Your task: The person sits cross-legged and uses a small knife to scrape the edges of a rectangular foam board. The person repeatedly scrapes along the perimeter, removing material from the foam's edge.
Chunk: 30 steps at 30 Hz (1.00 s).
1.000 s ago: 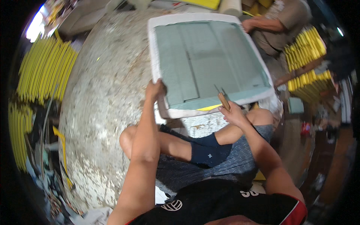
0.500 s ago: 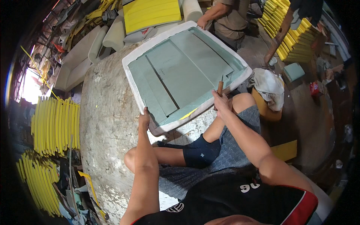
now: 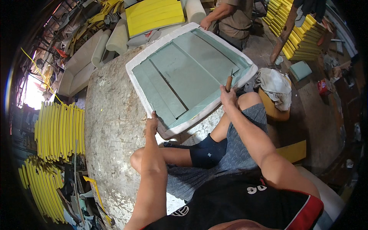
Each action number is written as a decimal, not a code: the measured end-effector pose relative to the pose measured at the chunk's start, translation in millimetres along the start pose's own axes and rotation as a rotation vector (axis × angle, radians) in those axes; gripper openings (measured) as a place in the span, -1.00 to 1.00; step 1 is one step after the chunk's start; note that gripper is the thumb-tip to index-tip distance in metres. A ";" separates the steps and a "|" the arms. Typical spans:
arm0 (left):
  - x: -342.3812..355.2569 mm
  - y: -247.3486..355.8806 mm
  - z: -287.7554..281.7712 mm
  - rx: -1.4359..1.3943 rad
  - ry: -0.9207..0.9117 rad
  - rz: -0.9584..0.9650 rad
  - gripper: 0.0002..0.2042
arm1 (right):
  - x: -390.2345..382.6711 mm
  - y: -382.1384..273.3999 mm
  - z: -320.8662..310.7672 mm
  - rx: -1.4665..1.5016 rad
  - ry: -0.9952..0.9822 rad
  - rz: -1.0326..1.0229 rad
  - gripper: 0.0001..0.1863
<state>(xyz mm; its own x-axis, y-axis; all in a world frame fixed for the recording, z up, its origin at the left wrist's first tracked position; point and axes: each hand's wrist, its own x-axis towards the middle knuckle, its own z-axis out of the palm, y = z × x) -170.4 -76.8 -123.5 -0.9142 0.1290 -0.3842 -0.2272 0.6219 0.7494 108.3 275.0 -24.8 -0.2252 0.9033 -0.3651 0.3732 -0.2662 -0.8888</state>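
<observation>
A large padded seat panel with a pale green underside and a white fabric rim lies tilted in front of me. Dark slots and a lengthwise seam run across its green face. My left hand grips the near left corner, fingers on the rim. At the near right edge, my right hand is closed round an awl with a wooden handle and a thin metal point facing up. That hand also rests against the rim; whether it grips the panel too is partly hidden. Another person's hand touches the far corner.
I sit cross-legged on a worn, paint-flecked work table. Yellow foam stacks stand at the left, with another yellow stack at the far right. A white cloth lies to the right, and a sofa stands far left.
The panel has shifted slightly and its near edge has tipped a little. My right hand with the awl has moved slightly right, and my left hand shifted slightly right with the corner.
</observation>
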 end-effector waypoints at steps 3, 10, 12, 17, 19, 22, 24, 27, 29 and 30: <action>-41.3 35.6 57.9 0.057 -0.050 -0.065 -0.09 | 16.1 1.0 -35.1 -0.062 0.075 -0.008 -0.30; -58.2 41.2 39.6 -0.063 -0.098 -0.146 -0.10 | 47.8 10.1 -19.2 -0.087 0.145 0.042 -0.27; -63.3 42.8 43.3 -0.139 -0.081 -0.119 -0.13 | 65.3 16.6 -17.1 -0.136 0.170 0.051 -0.25; -50.4 29.3 42.6 -0.371 -0.216 -0.233 -0.18 | 62.1 21.9 -12.4 0.008 0.221 0.106 -0.39; -35.9 24.4 36.9 -0.494 -0.182 -0.205 -0.22 | 56.7 19.8 -10.8 0.064 0.198 0.096 -0.38; -12.4 26.2 40.4 -0.565 -0.112 -0.209 -0.26 | 53.5 18.0 -13.5 0.025 0.169 0.068 -0.37; 7.0 6.6 34.5 -0.520 -0.165 -0.130 -0.25 | 46.9 10.9 -12.6 -0.110 0.153 0.060 -0.37; 14.8 -2.0 31.5 -0.453 -0.174 -0.112 -0.22 | 37.9 7.0 -15.0 -0.054 0.185 0.030 -0.35; 15.7 -4.6 19.9 -0.364 -0.182 -0.110 -0.19 | 32.5 -0.2 -13.6 -0.066 0.169 0.024 -0.36; 7.7 -0.3 29.3 -0.350 -0.169 -0.135 -0.23 | 34.2 -2.2 -19.5 -0.080 0.180 0.018 -0.36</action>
<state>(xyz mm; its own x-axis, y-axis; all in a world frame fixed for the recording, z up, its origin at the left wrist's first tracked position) -167.5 -53.4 -142.5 -0.8069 0.2073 -0.5531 -0.4685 0.3458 0.8130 117.3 313.0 -29.9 -0.0556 0.9462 -0.3189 0.4474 -0.2619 -0.8551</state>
